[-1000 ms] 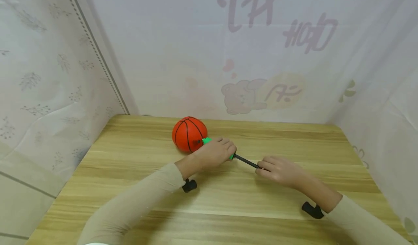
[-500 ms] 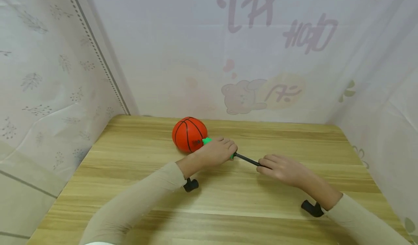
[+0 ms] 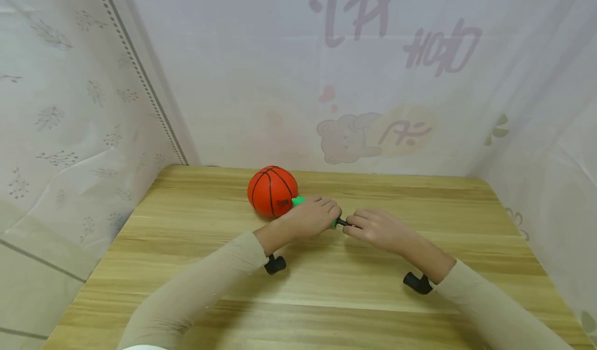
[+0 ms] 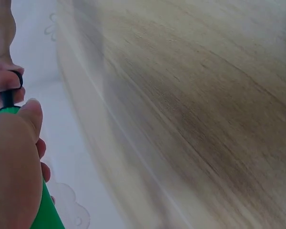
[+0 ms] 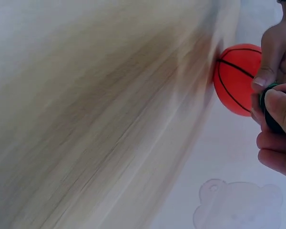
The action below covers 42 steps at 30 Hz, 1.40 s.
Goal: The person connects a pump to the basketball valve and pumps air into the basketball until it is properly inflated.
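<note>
A red ball with black lines [image 3: 272, 192], patterned like a basketball, rests near the table's back. The green end of a hand pump [image 3: 298, 200] meets its right side. Around the green barrel my left hand [image 3: 313, 219] is wrapped, hiding most of it; in the left wrist view the barrel [image 4: 48, 215] shows below the palm. My right hand [image 3: 380, 231] grips the pump's black handle [image 5: 272, 117], close to the left hand. Only a short piece of black rod [image 3: 342, 222] shows between the hands. The joint between pump and ball is too small to make out.
The wooden table [image 3: 326, 282] extends in front of the arms and to both sides. A printed curtain [image 3: 261, 80] hangs behind its back edge, with more cloth at the left and right. A black wrist mount [image 3: 275, 264] hangs under each forearm.
My right hand has moved left toward the left hand, and the rod has slid into the barrel, leaving less of it visible. The left hand stays nearly still. The ball looks slightly rounder.
</note>
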Tool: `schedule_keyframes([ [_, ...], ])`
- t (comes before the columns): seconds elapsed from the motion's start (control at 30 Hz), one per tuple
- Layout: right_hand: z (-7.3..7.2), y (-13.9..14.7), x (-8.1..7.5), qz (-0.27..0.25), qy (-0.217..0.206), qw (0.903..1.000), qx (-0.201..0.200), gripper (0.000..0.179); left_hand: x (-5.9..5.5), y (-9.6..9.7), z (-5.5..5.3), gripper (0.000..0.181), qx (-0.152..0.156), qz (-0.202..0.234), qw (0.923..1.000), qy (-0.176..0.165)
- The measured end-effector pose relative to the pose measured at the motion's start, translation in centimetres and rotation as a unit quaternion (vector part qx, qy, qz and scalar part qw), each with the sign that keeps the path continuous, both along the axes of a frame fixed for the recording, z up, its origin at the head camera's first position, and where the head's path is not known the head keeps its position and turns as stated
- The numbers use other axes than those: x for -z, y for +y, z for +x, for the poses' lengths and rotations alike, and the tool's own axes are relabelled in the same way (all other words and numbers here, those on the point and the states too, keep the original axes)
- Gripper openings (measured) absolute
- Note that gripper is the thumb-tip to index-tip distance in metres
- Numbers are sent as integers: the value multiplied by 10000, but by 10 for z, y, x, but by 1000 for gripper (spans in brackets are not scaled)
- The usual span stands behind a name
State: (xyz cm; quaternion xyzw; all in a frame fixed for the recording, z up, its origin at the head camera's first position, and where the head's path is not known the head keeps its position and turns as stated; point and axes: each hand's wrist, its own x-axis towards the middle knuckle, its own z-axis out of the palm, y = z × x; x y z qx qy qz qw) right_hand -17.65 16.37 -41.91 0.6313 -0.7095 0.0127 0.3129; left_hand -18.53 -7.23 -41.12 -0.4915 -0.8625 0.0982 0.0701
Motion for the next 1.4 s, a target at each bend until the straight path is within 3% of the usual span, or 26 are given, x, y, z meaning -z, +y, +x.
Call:
schedule_keyframes([
  [0.43,28,53,3,74,-2,10000,-23,42,-1,-5,0,26,6,15,9998,-177],
  [0.67,32,64,4,128,146,9998,-37,44,0,-10,-1,27,-57,-21,9999,-114],
  [0.87,29,55,-2,155,188,9997,-51,39,-1,-9,0,31,14,167,9998,-51],
  [1.17,11,15,-9,442,-111,9989,136,47,0,-3,2,30,21,170,9997,152],
  [1.4,2,-3,-5,380,-182,9990,152,25,1,-2,3,28,-13,75,9999,151],
])
